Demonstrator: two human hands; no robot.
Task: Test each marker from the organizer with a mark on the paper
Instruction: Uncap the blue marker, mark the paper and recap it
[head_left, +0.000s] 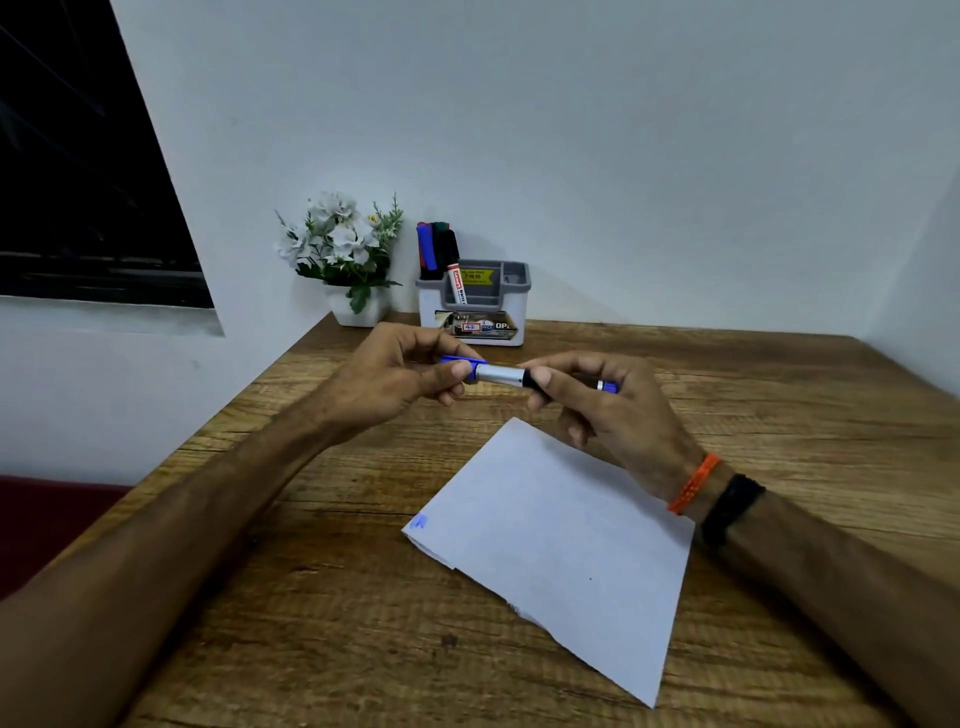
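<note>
Plain white walls enclose a corner in which a wood-grain surface (779, 415) is set; a dark window is seen well to the left of the hands, beyond the surface edge.

A blue marker (501, 375) is held horizontally above the surface, between the two hands. The left hand (395, 379) is closed on the blue cap end, thumb and fingers pinched around it. The right hand (602, 405) is clenched on the barrel, with the blue tail end showing past the fingers. Whether the cap is being pulled off or pressed on cannot be determined.

A white paper (561, 545) lies flat just below and nearer than the hands, partly under the right wrist. One small blue mark (420, 522) is present at its left corner; the rest is blank. From this it is judged that the task is at an early stage.

If uncapping is intended, a straight axial pull is called for, followed by the tip being lowered to the paper.

Beyond the hands, against the wall, the organizer (472, 312) stands with further markers (436, 249) upright in it. A potted artificial flower (343, 249) stands just to its left.
</note>
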